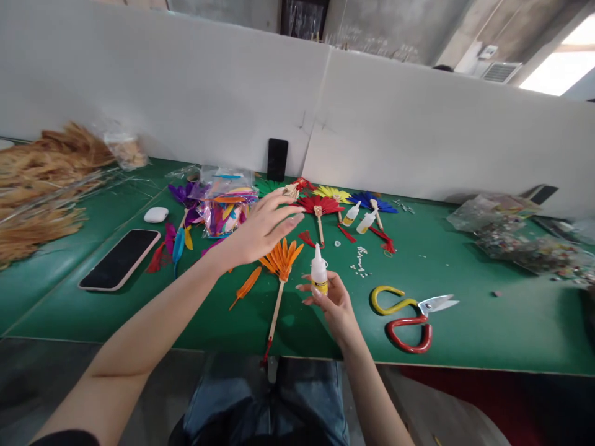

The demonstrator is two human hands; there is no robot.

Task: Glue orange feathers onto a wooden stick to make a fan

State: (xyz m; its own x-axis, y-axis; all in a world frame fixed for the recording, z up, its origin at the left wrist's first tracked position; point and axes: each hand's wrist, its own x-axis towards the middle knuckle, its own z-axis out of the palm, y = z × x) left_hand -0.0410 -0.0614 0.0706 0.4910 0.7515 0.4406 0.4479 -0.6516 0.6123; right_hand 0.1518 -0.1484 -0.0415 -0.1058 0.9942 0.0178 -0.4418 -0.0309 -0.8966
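My right hand (335, 305) is wrapped round a small white glue bottle (319, 271) with a yellow label, held upright with its nozzle up. My left hand (261, 228) reaches over the table, fingers spread and pointing right, close to a small beige piece (292, 191); whether it touches that piece I cannot tell. Below the left hand lies an orange feather fan (281, 260) on a wooden stick, with a loose orange feather (246, 285) beside it. Red (320, 207), yellow (332, 194) and blue (373, 200) fans lie farther back.
Scissors (415, 316) lie at the right, near small white beads (359, 263). Two more bottles (366, 222) are behind. Bagged feathers (227, 207), a phone (119, 260) and dried fibres (46, 179) are at the left. A white partition (395, 124) stands behind.
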